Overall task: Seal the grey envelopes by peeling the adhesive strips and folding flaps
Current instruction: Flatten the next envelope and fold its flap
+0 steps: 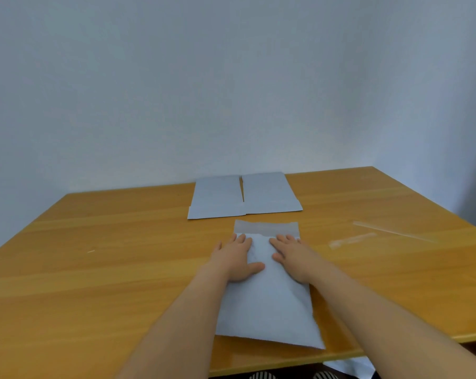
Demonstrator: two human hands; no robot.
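Note:
A grey envelope (pixel 269 302) lies lengthwise in front of me on the wooden table (pixel 94 269). Its flap (pixel 266 228) at the far end lies open and flat, showing a paler strip. My left hand (pixel 235 258) and my right hand (pixel 292 257) rest flat on the envelope's far part, just short of the flap, fingers straight and spread. Two more grey envelopes (pixel 242 196) lie side by side at the back of the table, against the wall.
Two peeled clear strips (pixel 351 240) lie on the table to the right, the longer one (pixel 392 231) farther back. The table's near edge runs just below the envelope. A grey sheet (pixel 351 366) shows under the table edge.

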